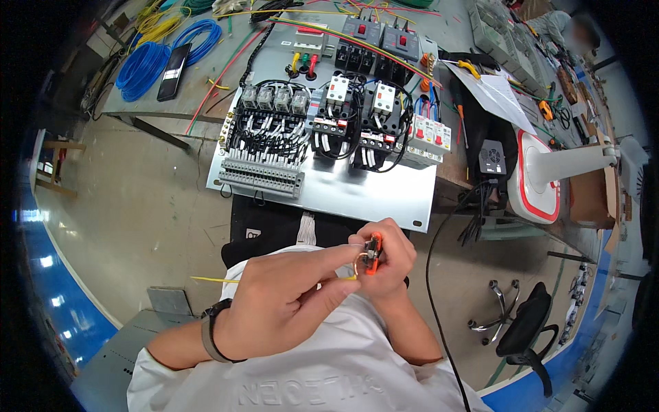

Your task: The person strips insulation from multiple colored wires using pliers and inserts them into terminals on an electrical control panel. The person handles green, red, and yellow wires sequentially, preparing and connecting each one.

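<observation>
Above my lap, my left hand (281, 299) pinches a yellow wire (214, 279) between thumb and fingers; its long end sticks out to the left behind the hand. At the other end a curved piece of bare copper (356, 261) meets the jaws of orange-handled pliers (373, 254). My right hand (395, 261) is closed around the pliers, hiding most of the handles. Just beyond my hands lies a metal mounting plate (384, 196) carrying a grey terminal block strip (261, 180), several relays (274, 99), contactors (336, 93) and breakers (429, 134) with black and white wiring.
On the bench at the far left are coils of blue wire (143, 71), yellow wire (161, 26) and a black phone (174, 72). A screwdriver (462, 120) and papers (491, 93) lie right of the plate. A black cable (429, 275) hangs beside my right arm; an office chair (528, 326) stands beyond.
</observation>
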Action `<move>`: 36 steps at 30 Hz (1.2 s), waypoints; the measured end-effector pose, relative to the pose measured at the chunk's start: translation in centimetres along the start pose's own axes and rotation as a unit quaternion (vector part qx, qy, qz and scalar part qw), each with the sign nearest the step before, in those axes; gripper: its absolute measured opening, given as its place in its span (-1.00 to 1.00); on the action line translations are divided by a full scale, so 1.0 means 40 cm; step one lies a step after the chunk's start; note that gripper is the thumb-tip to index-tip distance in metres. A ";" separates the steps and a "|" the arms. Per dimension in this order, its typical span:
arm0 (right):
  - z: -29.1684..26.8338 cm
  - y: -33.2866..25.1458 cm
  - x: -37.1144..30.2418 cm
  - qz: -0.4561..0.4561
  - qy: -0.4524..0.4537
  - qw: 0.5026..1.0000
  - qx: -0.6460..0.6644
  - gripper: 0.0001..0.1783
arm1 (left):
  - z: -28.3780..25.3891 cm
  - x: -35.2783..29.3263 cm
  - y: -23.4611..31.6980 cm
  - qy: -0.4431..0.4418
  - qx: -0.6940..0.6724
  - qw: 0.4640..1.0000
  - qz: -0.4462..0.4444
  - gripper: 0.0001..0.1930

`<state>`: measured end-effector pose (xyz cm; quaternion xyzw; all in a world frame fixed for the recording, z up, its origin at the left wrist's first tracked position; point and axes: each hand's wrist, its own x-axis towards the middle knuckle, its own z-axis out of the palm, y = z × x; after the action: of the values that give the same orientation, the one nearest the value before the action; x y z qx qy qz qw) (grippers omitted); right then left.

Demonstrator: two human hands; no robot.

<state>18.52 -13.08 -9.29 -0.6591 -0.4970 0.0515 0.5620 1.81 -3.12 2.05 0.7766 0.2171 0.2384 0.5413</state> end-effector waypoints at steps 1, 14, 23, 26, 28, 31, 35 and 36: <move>-0.005 -0.005 0.004 0.011 -0.021 1.000 0.015 -0.85 | -0.004 0.000 -0.002 -0.001 0.004 1.000 0.014 -0.68; -0.089 -0.027 0.022 0.083 -0.180 0.975 0.102 -0.65 | -0.035 0.017 0.003 -0.037 0.020 0.997 0.067 -0.68; -0.085 -0.032 0.036 0.060 -0.186 0.977 0.090 -0.82 | -0.038 0.021 0.005 -0.039 0.018 0.997 0.067 -0.71; -0.084 -0.030 0.031 0.058 -0.189 0.976 0.094 -0.82 | -0.044 0.022 0.010 -0.050 0.018 0.996 0.066 -0.73; -0.083 -0.030 0.033 0.055 -0.208 0.971 0.108 -0.83 | -0.048 0.025 0.011 -0.059 0.018 0.996 0.071 -0.74; -0.064 -0.010 0.019 0.035 -0.197 0.968 0.151 -0.84 | -0.052 0.028 0.007 -0.068 0.016 0.994 0.084 -0.76; -0.072 -0.001 0.017 0.042 -0.224 0.962 0.154 -0.84 | -0.058 0.029 0.005 -0.086 0.015 0.992 0.088 -0.75; -0.071 -0.005 0.019 0.051 -0.225 0.961 0.154 -0.84 | -0.058 0.029 0.004 -0.089 0.014 0.992 0.089 -0.75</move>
<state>20.56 -14.53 -7.72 -0.5603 -0.5624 0.3027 0.5274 1.34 -0.77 3.07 0.8185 0.1017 0.2122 0.5241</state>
